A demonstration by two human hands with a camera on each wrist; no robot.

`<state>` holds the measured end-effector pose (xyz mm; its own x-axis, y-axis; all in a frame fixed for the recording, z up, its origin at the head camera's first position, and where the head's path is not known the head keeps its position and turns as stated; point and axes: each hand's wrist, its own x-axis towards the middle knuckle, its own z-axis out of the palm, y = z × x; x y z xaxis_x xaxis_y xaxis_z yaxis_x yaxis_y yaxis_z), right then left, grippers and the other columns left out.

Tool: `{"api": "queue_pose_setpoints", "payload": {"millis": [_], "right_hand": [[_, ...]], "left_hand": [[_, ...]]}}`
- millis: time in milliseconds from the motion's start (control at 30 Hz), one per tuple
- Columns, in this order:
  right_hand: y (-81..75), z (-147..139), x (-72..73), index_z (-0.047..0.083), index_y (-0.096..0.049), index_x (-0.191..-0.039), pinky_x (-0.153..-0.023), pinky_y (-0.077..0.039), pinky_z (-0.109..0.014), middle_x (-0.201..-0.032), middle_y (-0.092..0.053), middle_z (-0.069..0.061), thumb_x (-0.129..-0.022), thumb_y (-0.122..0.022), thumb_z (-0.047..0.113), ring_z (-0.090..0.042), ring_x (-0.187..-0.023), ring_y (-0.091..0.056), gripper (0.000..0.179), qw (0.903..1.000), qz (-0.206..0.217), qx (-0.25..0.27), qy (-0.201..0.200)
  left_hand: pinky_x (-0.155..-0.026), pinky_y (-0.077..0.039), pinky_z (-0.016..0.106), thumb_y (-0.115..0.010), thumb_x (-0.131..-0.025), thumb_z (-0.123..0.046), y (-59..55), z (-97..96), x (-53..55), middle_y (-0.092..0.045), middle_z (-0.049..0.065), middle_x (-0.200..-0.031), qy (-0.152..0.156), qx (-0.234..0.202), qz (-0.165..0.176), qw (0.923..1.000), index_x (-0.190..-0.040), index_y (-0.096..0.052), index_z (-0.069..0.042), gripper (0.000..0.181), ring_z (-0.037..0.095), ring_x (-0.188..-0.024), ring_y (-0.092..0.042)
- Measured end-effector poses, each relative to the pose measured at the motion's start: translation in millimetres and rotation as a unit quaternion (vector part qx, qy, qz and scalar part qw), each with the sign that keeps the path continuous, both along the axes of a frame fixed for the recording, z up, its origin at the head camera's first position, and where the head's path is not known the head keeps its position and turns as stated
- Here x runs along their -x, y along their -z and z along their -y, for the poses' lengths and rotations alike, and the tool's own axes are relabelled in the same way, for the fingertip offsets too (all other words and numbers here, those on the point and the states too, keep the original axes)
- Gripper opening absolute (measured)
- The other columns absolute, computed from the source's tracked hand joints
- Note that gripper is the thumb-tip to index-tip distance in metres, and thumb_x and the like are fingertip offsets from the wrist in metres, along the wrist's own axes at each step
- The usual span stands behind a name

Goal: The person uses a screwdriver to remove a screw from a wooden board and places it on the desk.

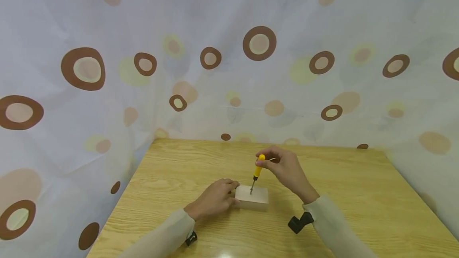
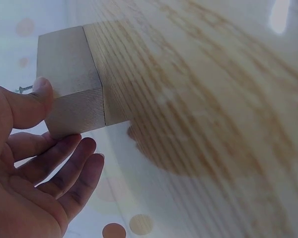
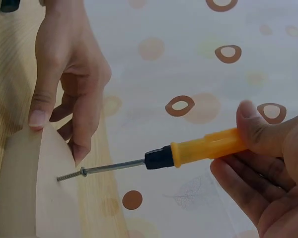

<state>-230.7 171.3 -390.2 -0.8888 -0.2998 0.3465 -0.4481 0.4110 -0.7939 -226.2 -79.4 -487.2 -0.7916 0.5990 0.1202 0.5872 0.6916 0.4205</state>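
A pale wooden block (image 1: 252, 202) lies on the table, and a threaded screw (image 3: 69, 175) stands upright in its top face with much of its thread exposed. At the block's left end, my left hand (image 1: 215, 199) pinches it between thumb and fingers; the other fingers spread loosely in the left wrist view. My right hand (image 1: 287, 170) holds a screwdriver (image 3: 203, 149) by its yellow handle, thumb on one side and fingertips on the other. The tool points down at a slight tilt, its metal shaft (image 3: 116, 165) meeting the screw's head.
The light wood-grain table (image 1: 172, 162) stretches around the block. Behind it and at both sides hangs a white sheet (image 1: 236, 79) with brown and beige circles. A black wrist mount (image 1: 300, 222) sits on my right cuff, near the tabletop.
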Motion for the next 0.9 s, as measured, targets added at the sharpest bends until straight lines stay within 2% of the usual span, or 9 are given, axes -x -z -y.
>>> {"api": "queue_pose_setpoints", "payload": {"millis": [133, 200, 300, 467, 567, 633, 700, 800, 900], "right_hand": [[-4.6, -0.8, -0.2, 0.021, -0.078, -0.103, -0.082, -0.061, -0.034, -0.108, -0.074, 0.000, -0.093, -0.078, 0.016, -0.019, -0.095, -0.073, 0.012, 0.9966, 0.004, 0.005, -0.082], [-4.5, -0.4, 0.2, 0.021, -0.077, -0.105, -0.083, -0.060, -0.033, -0.110, -0.074, -0.001, -0.094, -0.076, 0.013, -0.020, -0.097, -0.072, 0.013, 0.9944, 0.003, 0.003, -0.106], [0.0, 0.8, 0.7, 0.021, -0.076, -0.109, -0.084, -0.060, -0.033, -0.111, -0.073, 0.002, -0.095, -0.075, 0.016, -0.019, -0.098, -0.071, 0.015, 0.9952, -0.007, 0.001, -0.098], [3.4, 4.8, -2.4, 0.021, -0.075, -0.114, -0.078, -0.060, -0.031, -0.105, -0.074, 0.006, -0.093, -0.078, 0.027, -0.013, -0.089, -0.070, 0.022, 0.9987, -0.039, -0.012, -0.030], [2.4, 6.1, -5.0, 0.018, -0.076, -0.111, -0.072, -0.059, -0.030, -0.098, -0.075, 0.006, -0.091, -0.080, 0.026, -0.011, -0.081, -0.071, 0.022, 0.9981, -0.056, -0.022, 0.008], [1.3, 5.5, -5.8, 0.016, -0.076, -0.110, -0.071, -0.059, -0.029, -0.097, -0.075, 0.006, -0.091, -0.080, 0.021, -0.011, -0.080, -0.071, 0.020, 0.9972, -0.066, -0.032, 0.015], [0.0, 3.8, -5.5, 0.016, -0.077, -0.110, -0.073, -0.060, -0.029, -0.100, -0.076, 0.005, -0.093, -0.078, 0.016, -0.013, -0.084, -0.072, 0.018, 0.9968, -0.071, -0.037, 0.000], [-2.3, 0.9, -3.3, 0.017, -0.077, -0.112, -0.080, -0.060, -0.030, -0.108, -0.076, -0.001, -0.094, -0.074, 0.010, -0.017, -0.095, -0.071, 0.019, 0.9963, -0.064, -0.033, -0.046], [-3.3, -0.6, -1.4, 0.019, -0.075, -0.114, -0.083, -0.060, -0.031, -0.113, -0.074, -0.004, -0.096, -0.072, 0.011, -0.017, -0.100, -0.070, 0.019, 0.9958, -0.047, -0.025, -0.074]], "left_hand": [[-0.087, -0.055, 0.030, -0.072, -0.098, -0.033, 0.5, 0.1, -0.5, -0.065, 0.006, -0.134, -0.003, 0.002, 0.000, 1.0000, -0.138, -0.063, -0.004, 0.051, 0.013, -0.104, -0.064], [-0.087, -0.055, 0.031, -0.072, -0.098, -0.032, 0.0, 0.8, -1.1, -0.065, 0.006, -0.133, -0.003, 0.002, 0.001, 1.0000, -0.138, -0.063, -0.004, 0.050, 0.014, -0.104, -0.064], [-0.088, -0.055, 0.032, -0.071, -0.098, -0.032, -0.4, 1.7, -1.6, -0.065, 0.007, -0.133, -0.002, 0.004, 0.000, 1.0000, -0.138, -0.063, -0.004, 0.049, 0.015, -0.105, -0.064], [-0.089, -0.055, 0.033, -0.070, -0.099, -0.032, 0.5, 1.6, -1.5, -0.064, 0.007, -0.135, 0.000, 0.003, -0.003, 1.0000, -0.139, -0.062, -0.004, 0.050, 0.016, -0.107, -0.064], [-0.089, -0.055, 0.032, -0.070, -0.099, -0.033, 2.0, 1.0, -1.0, -0.064, 0.007, -0.135, 0.002, 0.002, -0.001, 1.0000, -0.140, -0.062, -0.004, 0.051, 0.015, -0.107, -0.064], [-0.088, -0.055, 0.031, -0.070, -0.099, -0.034, 3.0, 0.6, -0.7, -0.064, 0.007, -0.136, 0.002, 0.004, 0.001, 1.0000, -0.140, -0.062, -0.004, 0.051, 0.014, -0.106, -0.064], [-0.089, -0.055, 0.031, -0.070, -0.099, -0.034, 3.3, 0.0, -0.5, -0.064, 0.007, -0.136, 0.003, 0.007, -0.001, 1.0000, -0.140, -0.062, -0.004, 0.051, 0.014, -0.106, -0.064], [-0.089, -0.055, 0.031, -0.070, -0.099, -0.033, 2.5, -0.6, -0.2, -0.065, 0.007, -0.135, 0.003, 0.010, -0.006, 0.9999, -0.139, -0.062, -0.004, 0.051, 0.014, -0.106, -0.064], [-0.090, -0.055, 0.033, -0.070, -0.099, -0.032, 1.7, -1.2, 0.3, -0.064, 0.008, -0.136, 0.002, 0.010, -0.006, 0.9999, -0.139, -0.062, -0.004, 0.050, 0.016, -0.108, -0.064]]}}
